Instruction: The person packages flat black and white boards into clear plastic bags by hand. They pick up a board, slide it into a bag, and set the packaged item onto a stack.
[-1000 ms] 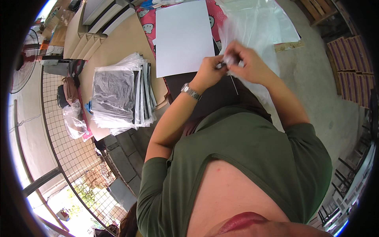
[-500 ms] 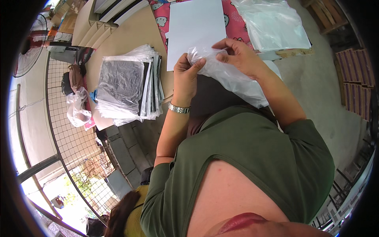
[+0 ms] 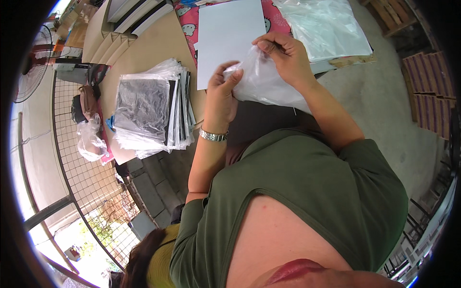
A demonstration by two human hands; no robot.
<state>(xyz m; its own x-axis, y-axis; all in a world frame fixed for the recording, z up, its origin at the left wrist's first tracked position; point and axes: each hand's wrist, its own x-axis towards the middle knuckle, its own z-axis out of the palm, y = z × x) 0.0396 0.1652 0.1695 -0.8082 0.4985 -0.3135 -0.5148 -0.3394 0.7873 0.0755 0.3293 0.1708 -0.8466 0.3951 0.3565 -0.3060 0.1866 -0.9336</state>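
Between my hands, above my lap, hangs a clear plastic bag (image 3: 263, 81). My left hand (image 3: 223, 89) pinches one end of it between thumb and fingers. With thumb and fingertips closed, my right hand (image 3: 286, 55) grips its upper edge. A large white sheet (image 3: 225, 36) lies on the table just beyond both hands. To the left rests a pile of black sheets in clear plastic sleeves (image 3: 144, 105). A stack of clear plastic bags (image 3: 326, 31) lies past my right hand.
Brown board (image 3: 158, 45) lies under the sleeved pile, with folded cardboard (image 3: 108, 48) behind it. A pink patterned cloth (image 3: 278, 21) covers part of the table. A fan (image 3: 33, 67) and wire grid (image 3: 77, 144) stand left; another person's yellow-green sleeve (image 3: 163, 254) shows low left.
My right hand has closed on the bag's edge and lifted it a little. The bag is spread wider between my hands. The whole view has shifted slightly.
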